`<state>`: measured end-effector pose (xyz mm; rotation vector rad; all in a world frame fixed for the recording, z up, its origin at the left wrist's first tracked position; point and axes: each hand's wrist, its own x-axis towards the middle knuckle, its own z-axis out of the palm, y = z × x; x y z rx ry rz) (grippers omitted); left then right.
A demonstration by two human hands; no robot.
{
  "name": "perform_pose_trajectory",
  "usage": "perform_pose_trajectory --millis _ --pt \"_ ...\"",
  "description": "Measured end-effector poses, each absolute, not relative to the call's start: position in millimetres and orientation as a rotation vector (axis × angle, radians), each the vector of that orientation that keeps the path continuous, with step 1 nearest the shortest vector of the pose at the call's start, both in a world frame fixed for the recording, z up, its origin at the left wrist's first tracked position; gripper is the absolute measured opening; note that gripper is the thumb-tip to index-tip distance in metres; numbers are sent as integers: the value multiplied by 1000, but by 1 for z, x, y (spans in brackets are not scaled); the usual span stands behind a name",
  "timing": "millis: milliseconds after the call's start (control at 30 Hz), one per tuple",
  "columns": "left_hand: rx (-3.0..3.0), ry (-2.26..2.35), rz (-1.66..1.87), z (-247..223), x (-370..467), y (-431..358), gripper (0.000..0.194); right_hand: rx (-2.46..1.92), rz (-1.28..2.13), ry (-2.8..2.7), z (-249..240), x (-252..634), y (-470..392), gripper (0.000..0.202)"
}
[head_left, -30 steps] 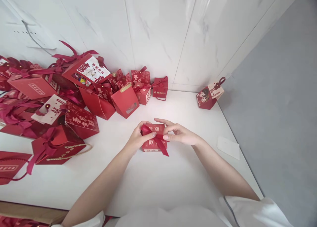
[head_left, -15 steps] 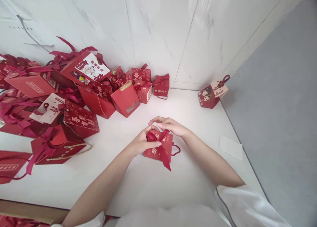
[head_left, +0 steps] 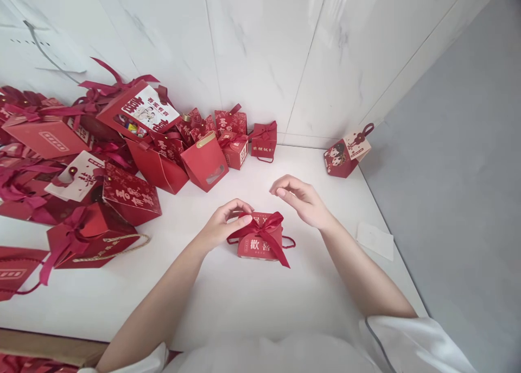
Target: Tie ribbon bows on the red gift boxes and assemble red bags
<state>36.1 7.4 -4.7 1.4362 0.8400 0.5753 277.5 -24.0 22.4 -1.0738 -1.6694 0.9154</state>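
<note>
A small red gift box (head_left: 254, 247) with pale Chinese characters stands on the white table in front of me. A dark red satin ribbon (head_left: 280, 253) is tied in a bow across its top, and cord handles stick out at its sides. My left hand (head_left: 223, 223) holds the box at its upper left corner, thumb on the bow's left loop and fingers behind. Up and to the right of the box, my right hand (head_left: 303, 202) is in the air, touching nothing, its fingers loosely bent and open.
Many red gift boxes with ribbons are heaped at the left, among them a box with a rope handle (head_left: 100, 242). A plain red box (head_left: 205, 164) stands near the wall. At the back right is a box with a looped tag (head_left: 342, 158). White paper (head_left: 374, 241) lies at the right edge.
My right hand has moved up and right, away from the box. The box has turned to sit straighter, and my left hand has shifted to its upper left corner.
</note>
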Motion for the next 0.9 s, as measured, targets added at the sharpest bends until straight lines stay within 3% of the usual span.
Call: perform_pose_trajectory --millis 133,300,433,667,800,900 --pt "1405 904 654 -11 37 9 30 -983 454 -2151 47 257 -50 17" --pt "1198 909 731 -18 40 11 34 -968 -198 -2684 37 223 -51 21" --pt "1147 962 815 -21 36 16 28 -938 -415 -2741 27 213 -38 27" --pt "1171 1081 961 -24 25 27 32 -837 -42 -2643 26 224 -33 14" --pt "1214 1138 1020 -25 25 28 36 -809 305 -2651 24 238 -42 23" --pt "1194 1104 1059 -22 28 23 32 -822 337 -2645 26 243 -48 25"
